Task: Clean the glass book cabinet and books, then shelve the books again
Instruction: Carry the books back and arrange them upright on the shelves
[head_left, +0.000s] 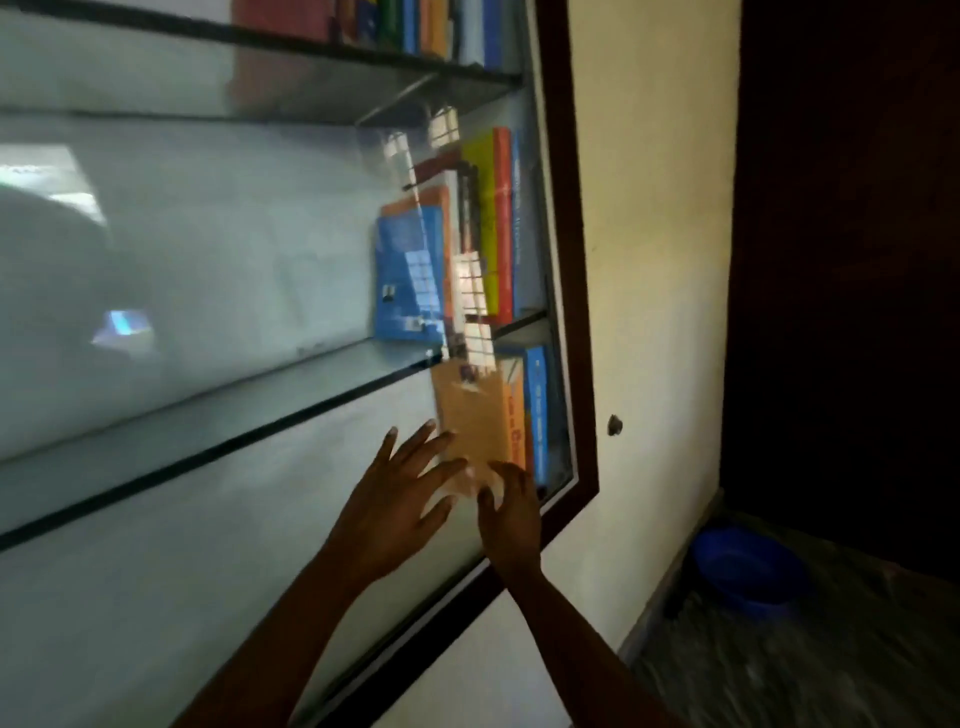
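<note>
Evidently shelving: left hand (400, 499) and right hand (506, 512) at the tan book (472, 410).
Both hands are uncurled with fingers spread, gripping nothing; blur hides any contact; the book stands upright just above them, right hand nearer; it sits in the glass cabinet's (569, 312) lowest compartment, far right, beside an orange book (517, 415) and a blue book (537, 410).

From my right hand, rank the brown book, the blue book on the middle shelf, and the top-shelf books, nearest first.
1. The brown book, lowest shelf, just beyond the right hand.
2. The blue book, middle shelf, higher up.
3. The top-shelf books, highest.
</note>
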